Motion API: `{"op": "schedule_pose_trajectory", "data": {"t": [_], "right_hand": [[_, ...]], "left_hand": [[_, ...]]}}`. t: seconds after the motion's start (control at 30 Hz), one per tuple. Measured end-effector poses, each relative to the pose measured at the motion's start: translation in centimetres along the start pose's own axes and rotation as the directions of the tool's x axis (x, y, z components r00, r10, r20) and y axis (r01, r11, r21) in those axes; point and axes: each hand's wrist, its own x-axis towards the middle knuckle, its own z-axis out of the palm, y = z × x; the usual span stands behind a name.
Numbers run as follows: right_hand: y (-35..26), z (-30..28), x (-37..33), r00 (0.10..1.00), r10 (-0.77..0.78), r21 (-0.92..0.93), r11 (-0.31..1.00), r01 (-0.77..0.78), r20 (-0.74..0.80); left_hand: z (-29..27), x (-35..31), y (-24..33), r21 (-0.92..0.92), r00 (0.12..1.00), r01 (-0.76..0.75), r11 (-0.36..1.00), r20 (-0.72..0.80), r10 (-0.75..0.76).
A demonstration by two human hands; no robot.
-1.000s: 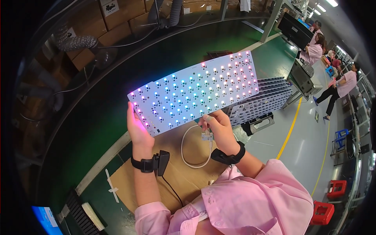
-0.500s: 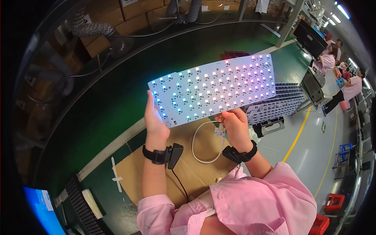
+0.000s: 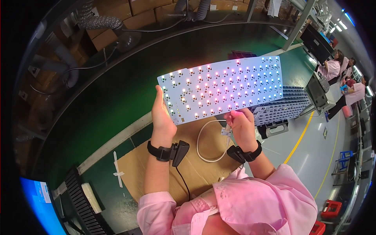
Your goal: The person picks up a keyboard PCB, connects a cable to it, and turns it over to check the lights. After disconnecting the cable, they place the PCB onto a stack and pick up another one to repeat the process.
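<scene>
A white keyboard circuit board [image 3: 219,88] with rows of lit LEDs is raised, tilted, over the workbench. My left hand [image 3: 162,119] grips its left end, thumb up along the edge. At the lower edge, right of the middle, the fingers of my right hand [image 3: 242,124] are closed on the board. A looped white cable [image 3: 199,143] runs up to these fingers; whether they pinch its end too is hidden. A small pale connector [image 3: 226,131] on the cable hangs beside that hand. Below lies a brown cardboard sheet [image 3: 156,172].
Behind my right hand stands a stack of similar boards [image 3: 282,105]. Cardboard boxes [image 3: 143,21] and a flexible duct [image 3: 98,21] line the far side. A monitor [image 3: 315,43] is at the upper right, with people in pink beyond. A lit screen [image 3: 37,203] is at lower left.
The LEDs have gone from cyan, white and pink to mostly warm pink at left and blue at right. Hands and board sit slightly farther right in view, the grip unchanged.
</scene>
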Motion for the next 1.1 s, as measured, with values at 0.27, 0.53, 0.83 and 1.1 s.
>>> {"op": "schedule_pose_trajectory", "data": {"t": [0.27, 0.53, 0.83, 1.1], "right_hand": [[0.0, 0.2, -0.1, 1.0, -0.022, -0.037, 0.999, 0.022, 0.005], [0.0, 0.6, -0.4, 0.996, -0.074, -0.239, 0.969, 0.062, -0.041], [-0.2, 0.6, -0.9, 0.994, -0.105, -0.41, 0.905, 0.112, 0.04], [-0.3, 0.8, -1.2, 0.986, -0.155, -0.444, 0.88, 0.167, 0.063]], "left_hand": [[-0.3, 0.2, -0.2, 0.015, 1.0, -0.009, 1.0, -0.01, 0.009], [0.0, -0.3, 0.0, 0.21, 0.983, -0.182, 0.961, 0.034, 0.179], [0.9, 0.3, -1.5, 0.554, 0.896, -0.345, 0.758, -0.046, 0.442], [1.4, 0.4, -2.0, 0.495, 0.901, -0.338, 0.8, -0.074, 0.427]]}}
